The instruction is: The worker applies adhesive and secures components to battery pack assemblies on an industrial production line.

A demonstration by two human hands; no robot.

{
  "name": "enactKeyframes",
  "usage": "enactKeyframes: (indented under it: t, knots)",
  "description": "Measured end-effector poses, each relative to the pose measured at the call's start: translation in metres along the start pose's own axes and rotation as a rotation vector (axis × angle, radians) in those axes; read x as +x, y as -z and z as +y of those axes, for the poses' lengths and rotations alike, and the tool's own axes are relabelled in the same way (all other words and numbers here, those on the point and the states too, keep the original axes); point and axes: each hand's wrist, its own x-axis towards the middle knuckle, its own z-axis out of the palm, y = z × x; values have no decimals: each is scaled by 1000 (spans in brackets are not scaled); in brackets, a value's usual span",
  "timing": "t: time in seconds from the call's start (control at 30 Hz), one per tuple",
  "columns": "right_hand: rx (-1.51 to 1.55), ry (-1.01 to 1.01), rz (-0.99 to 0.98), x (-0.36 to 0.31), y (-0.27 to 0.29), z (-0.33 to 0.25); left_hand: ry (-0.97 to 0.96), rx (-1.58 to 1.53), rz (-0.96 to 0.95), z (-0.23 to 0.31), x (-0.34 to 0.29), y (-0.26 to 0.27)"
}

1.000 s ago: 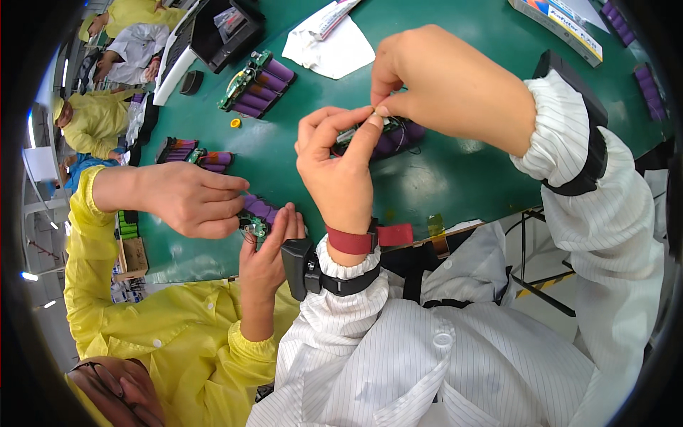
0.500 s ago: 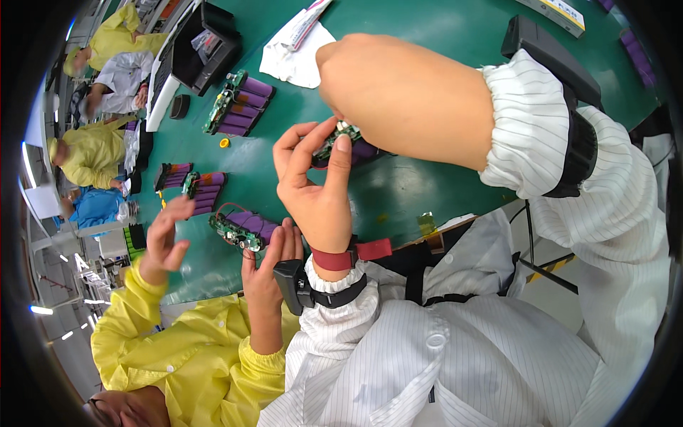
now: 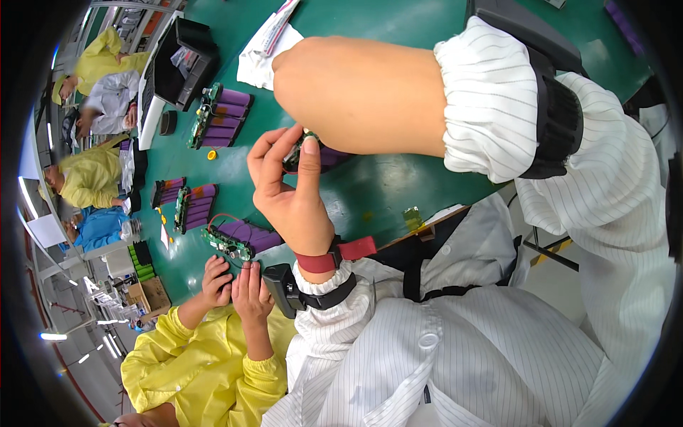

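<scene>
A purple battery pack (image 3: pixel 334 158) with a green circuit board (image 3: pixel 292 154) along one end lies mostly beneath my right hand. My left hand (image 3: pixel 290 196) is closed on the board end, thumb and forefinger pinching its edge. Over the pack, my right hand (image 3: pixel 320 92) is bent downward with its back toward me. Its curled fingers are hidden, so whatever they grip does not show. Black devices are strapped round both my wrists, and a red band (image 3: pixel 316 262) circles the left one.
Left of me, a co-worker's hands (image 3: pixel 249 292) touch another battery pack (image 3: pixel 245 235). Several more packs (image 3: pixel 226 117) stand beyond on the green table (image 3: pixel 384 188). A yellow ring (image 3: pixel 212 154), a white cloth (image 3: pixel 250 67) under a tube (image 3: pixel 276 27) and a black bin (image 3: pixel 188 60) lie farther off.
The co-worker's raised hand has come down beside their other hand at the pack. My view has shifted slightly; both my hands stay at the same battery pack.
</scene>
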Motion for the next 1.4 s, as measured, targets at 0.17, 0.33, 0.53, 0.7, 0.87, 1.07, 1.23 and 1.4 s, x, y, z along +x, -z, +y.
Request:
enactKeyframes:
  t: [0.17,0.33,0.53,0.7,0.87,1.07,1.23,1.4]
  knots:
    - [21,-14,-7,-3,-2,-5,-5,-7,-1,-1,0,0]
    - [60,-14,-20,3,-8,-2,-11,-9,8,-5,1,4]
    - [110,-37,-23,6,-13,1,1,-11,5,-4,2,2]
    - [144,-52,-25,6,-16,4,5,-23,31,-4,2,1]
    - [66,-48,-42,-6,-10,-1,46,-17,5,2,2,-1]
    - [235,-204,-39,-6,-8,-7,38,0,-10,1,0,0]
    - [223,-205,-116,-3,-3,-8,9,63,-10,1,-3,3]
    - [59,-135,-172,0,1,-11,56,11,5,3,-3,1]
